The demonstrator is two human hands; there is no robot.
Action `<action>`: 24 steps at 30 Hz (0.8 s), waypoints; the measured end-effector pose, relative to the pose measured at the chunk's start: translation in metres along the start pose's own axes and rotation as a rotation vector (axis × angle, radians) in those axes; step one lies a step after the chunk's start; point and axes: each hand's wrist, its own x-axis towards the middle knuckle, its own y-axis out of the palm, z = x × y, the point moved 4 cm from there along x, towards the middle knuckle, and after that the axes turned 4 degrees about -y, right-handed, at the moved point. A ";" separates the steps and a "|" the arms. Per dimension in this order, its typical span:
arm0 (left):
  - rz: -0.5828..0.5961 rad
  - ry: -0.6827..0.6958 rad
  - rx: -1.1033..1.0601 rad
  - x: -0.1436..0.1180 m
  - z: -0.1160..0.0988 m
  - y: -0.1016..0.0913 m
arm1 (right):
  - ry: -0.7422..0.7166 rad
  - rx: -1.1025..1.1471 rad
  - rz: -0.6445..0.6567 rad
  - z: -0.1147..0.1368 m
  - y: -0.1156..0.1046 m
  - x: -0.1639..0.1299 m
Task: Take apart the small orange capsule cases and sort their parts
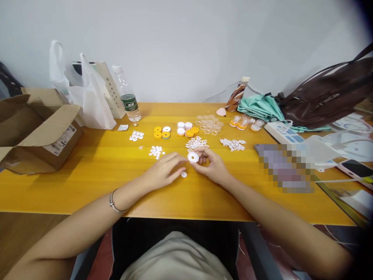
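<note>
My right hand (208, 165) pinches a white round plastic piece (192, 157) with a hole in its middle, held just above the table. From the left, my left hand (166, 171) reaches toward it, thumb and fingers apart and fingertips close to its edge; whether they touch it I cannot tell. On the table by my left thumb lies a small white disc (183, 175). Right behind the held piece spreads a heap of white openwork pieces (196, 143). Small white discs (156, 151) are scattered beyond my left hand.
Yellow and white round cases (162, 132), clear rings (209, 123) and more white openwork pieces (232, 144) lie farther back. A cardboard box (58, 136) and water bottle (130, 102) stand left. At right are a blurred-out flat object (285, 167), a teal umbrella (260, 108) and a brown bag (329, 93).
</note>
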 end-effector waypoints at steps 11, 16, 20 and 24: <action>-0.187 0.193 0.158 0.000 -0.005 -0.012 | 0.012 0.052 0.174 0.003 0.009 -0.004; -0.279 -0.054 0.108 0.000 0.024 -0.038 | 0.056 0.002 0.088 -0.002 0.001 -0.002; -0.394 -0.381 0.069 0.005 0.077 -0.064 | 0.069 -0.069 0.068 -0.004 -0.001 -0.001; -0.342 -0.444 0.150 0.022 0.109 -0.069 | 0.090 -0.086 0.051 -0.004 -0.002 0.001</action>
